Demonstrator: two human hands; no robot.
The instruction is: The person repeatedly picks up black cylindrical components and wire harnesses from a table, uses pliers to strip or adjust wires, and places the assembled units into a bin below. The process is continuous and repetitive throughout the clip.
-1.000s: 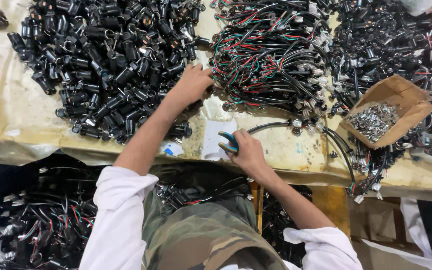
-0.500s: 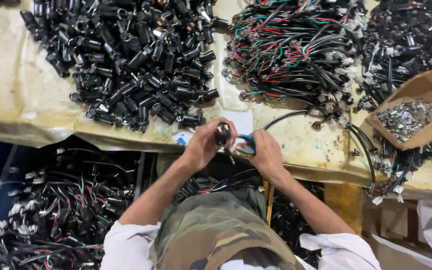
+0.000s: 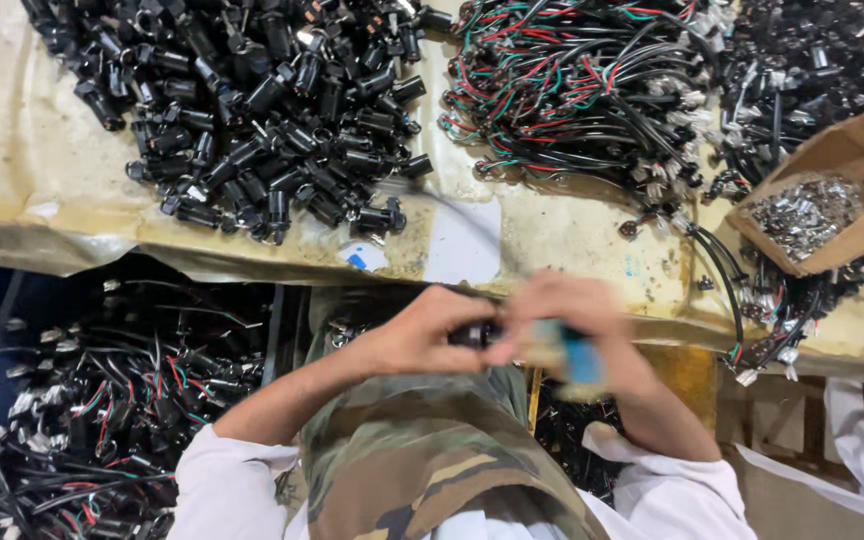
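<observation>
My left hand [image 3: 422,335] and my right hand [image 3: 562,325] meet in front of my chest, just below the table edge. The left hand pinches a small black cylindrical part [image 3: 474,335]. In the right hand is a blue-handled tool [image 3: 577,360], blurred by motion, set against that part. On the table above lies a big heap of black cylindrical parts [image 3: 252,110]. Beside it to the right is a tangle of red, green and black wires [image 3: 592,90].
A torn cardboard box of small metal pieces [image 3: 812,210] sits at the right on the worn yellowish table [image 3: 42,170]. More black wired parts [image 3: 822,50] fill the far right corner. Below the table at left lies a bin of finished wired parts [image 3: 82,400].
My left hand left the black heap with one part and came down to meet the right hand; both have since dropped below the table edge, toward my chest.
</observation>
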